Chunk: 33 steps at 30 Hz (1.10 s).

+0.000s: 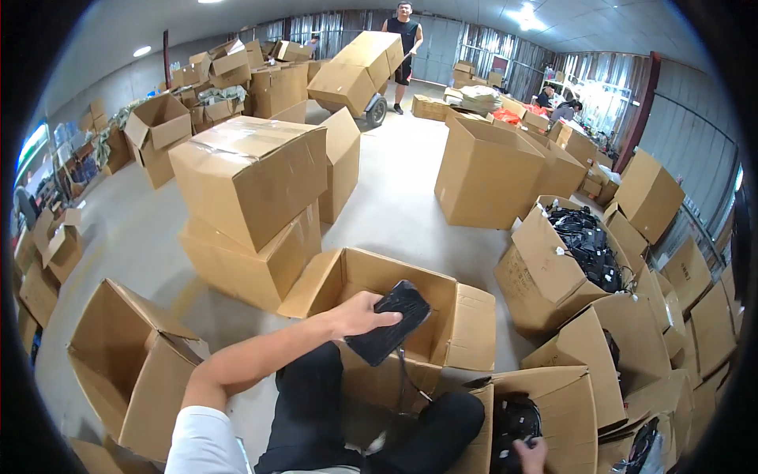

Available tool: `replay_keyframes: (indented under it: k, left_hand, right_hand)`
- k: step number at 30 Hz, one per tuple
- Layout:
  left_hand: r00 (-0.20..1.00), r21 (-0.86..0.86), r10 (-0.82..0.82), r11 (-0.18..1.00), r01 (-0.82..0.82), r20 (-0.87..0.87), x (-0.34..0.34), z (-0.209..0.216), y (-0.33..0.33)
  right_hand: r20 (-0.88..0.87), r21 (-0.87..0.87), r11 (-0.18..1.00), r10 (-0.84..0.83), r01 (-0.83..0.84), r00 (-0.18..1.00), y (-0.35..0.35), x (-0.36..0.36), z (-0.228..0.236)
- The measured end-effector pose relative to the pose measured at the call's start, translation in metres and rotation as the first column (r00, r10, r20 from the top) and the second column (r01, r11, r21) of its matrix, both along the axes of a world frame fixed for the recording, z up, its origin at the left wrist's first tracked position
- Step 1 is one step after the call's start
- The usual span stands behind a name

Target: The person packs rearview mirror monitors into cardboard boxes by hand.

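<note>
Head view: I read the left hand (pixel 359 317) as closed on a black flat item (pixel 395 316). The thumb lies across the upper face; the remaining fingers are largely hidden from me. The item is rectangular, tilted, and positioned above the open front carton (pixel 407 275), between the operator's knees and the carton's far wall. A thin dark cable (pixel 408 373) hangs below the item, near the carton's near wall.

I locate the right hand (pixel 530 456) at the lower edge, inside the lower-right carton (pixel 564 395). It is next to black items (pixel 515 417) in that carton. I cannot tell whether its fingers hold one of them, nor how wide they stand.

Surroundings, left side: an open carton (pixel 162 379) stands beside the left arm; beyond it, an upper taped carton (pixel 264 178) rests on a lower carton (pixel 257 257).

Surroundings, right side: a tall carton (pixel 541 272) is filled to the top with black cabled parts (pixel 588 245).

Far side: I observe a co-worker (pixel 404 35) in dark clothing, standing behind a wheeled cart (pixel 377 110) which carries large closed cartons (pixel 355 67) at a slant.
</note>
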<state>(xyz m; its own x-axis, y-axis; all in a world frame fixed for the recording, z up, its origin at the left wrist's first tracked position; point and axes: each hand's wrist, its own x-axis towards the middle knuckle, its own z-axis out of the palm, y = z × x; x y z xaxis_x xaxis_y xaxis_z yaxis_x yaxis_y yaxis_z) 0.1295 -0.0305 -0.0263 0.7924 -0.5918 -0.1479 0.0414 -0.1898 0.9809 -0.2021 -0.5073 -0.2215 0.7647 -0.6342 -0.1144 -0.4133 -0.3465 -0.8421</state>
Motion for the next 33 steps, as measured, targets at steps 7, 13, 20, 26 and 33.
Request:
replay_keyframes:
  k: [7, 13, 20, 26, 33]
  left_hand:
    - [0.979, -0.167, 0.098, 0.978, -0.128, -0.179, 0.017, -0.002, 0.018]
    - [0.83, -0.145, 0.382, 0.924, -0.354, 0.407, 0.14, 0.09, 0.027]
    - [0.612, -0.107, 0.41, 0.877, -0.469, 0.676, 0.135, 0.156, 0.038]
    - [0.881, -0.088, -0.044, 0.991, 0.096, 0.471, 0.001, 0.043, 0.018]
    - [0.509, 0.476, -0.465, 0.871, 0.119, 0.725, 0.033, 0.055, 0.075]
  right_hand:
    - [0.623, 0.277, 0.955, -0.26, 0.103, 0.738, 0.0, 0.023, 0.164]
    - [0.636, 0.158, 0.978, 0.004, -0.135, 0.772, 0.101, 0.095, 0.207]
    - [0.654, 0.13, 0.871, 0.284, -0.474, 0.701, 0.192, 0.173, 0.237]
    - [0.706, 0.333, 0.614, 0.341, -0.716, 0.621, 0.269, 0.228, 0.217]
    - [0.677, 0.535, 0.362, 0.357, -0.763, 0.644, 0.306, 0.235, 0.16]
